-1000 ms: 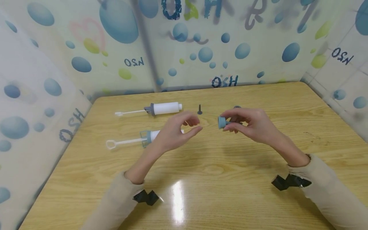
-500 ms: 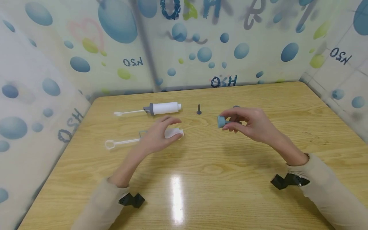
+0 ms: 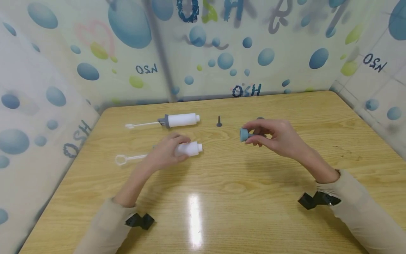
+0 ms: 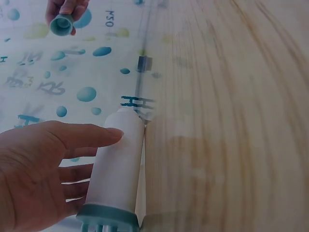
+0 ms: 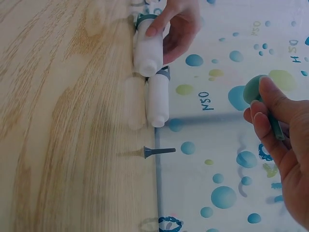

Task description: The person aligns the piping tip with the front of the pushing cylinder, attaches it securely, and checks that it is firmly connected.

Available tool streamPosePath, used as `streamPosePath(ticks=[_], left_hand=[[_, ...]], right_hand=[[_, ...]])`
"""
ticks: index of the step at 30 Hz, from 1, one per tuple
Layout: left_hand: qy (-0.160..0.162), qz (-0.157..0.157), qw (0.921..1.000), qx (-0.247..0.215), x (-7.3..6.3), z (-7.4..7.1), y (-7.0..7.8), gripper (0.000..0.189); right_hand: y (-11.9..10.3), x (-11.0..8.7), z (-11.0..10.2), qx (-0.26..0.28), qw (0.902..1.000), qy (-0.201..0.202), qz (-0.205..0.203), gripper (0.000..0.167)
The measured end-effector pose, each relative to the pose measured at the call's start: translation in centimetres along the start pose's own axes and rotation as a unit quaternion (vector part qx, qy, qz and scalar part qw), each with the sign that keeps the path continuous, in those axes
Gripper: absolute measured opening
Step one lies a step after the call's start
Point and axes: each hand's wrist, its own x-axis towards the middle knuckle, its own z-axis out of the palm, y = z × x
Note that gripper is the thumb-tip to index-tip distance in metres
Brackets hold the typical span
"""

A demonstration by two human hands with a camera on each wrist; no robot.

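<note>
My left hand [image 3: 166, 151] lies around the white barrel of a syringe with a teal collar [image 3: 189, 149], thumb on one side and fingers on the other. In the left wrist view, the thumb rests on the barrel [image 4: 118, 169], above the teal collar [image 4: 108, 214]. The syringe's white plunger rod with a ring end [image 3: 121, 159] points left. My right hand [image 3: 276, 137] pinches a teal nozzle [image 3: 244, 135] by its thin stem, holding it above the table with the wide cup facing left. In the right wrist view, the nozzle [image 5: 254, 89] shows between thumb and fingers.
A second syringe with a grey collar [image 3: 182, 120] lies farther back on the wooden table [image 3: 234, 211]. A dark grey nozzle [image 3: 219, 121] stands upright on its wide end. Another dark piece [image 3: 260, 118] is mostly hidden behind my right hand. Patterned walls border the table.
My left hand has moved left and down from the table's middle and closed around the teal-collared syringe's barrel. My right hand stays in place with the teal nozzle.
</note>
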Motion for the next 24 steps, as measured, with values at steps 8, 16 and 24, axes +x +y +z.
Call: streamPosePath(ticks=[8,16,24], left_hand=[[-0.037,-0.040,0.9979,0.034,-0.12,-0.09,-0.55,0.048],[-0.056,-0.062,0.9951,0.052,-0.11,-0.36,-0.82,0.049],[-0.025,-0.047,0.9976,0.045,-0.01,-0.41,-0.51,0.052]], right_hand=[[0.33,-0.09,0.06,-0.004,1.0000,0.001,-0.001,0.042],[0.39,-0.11,0.04,-0.015,0.9998,-0.003,0.014,0.041],[0.54,-0.10,0.05,-0.020,0.9997,-0.005,0.013,0.040]])
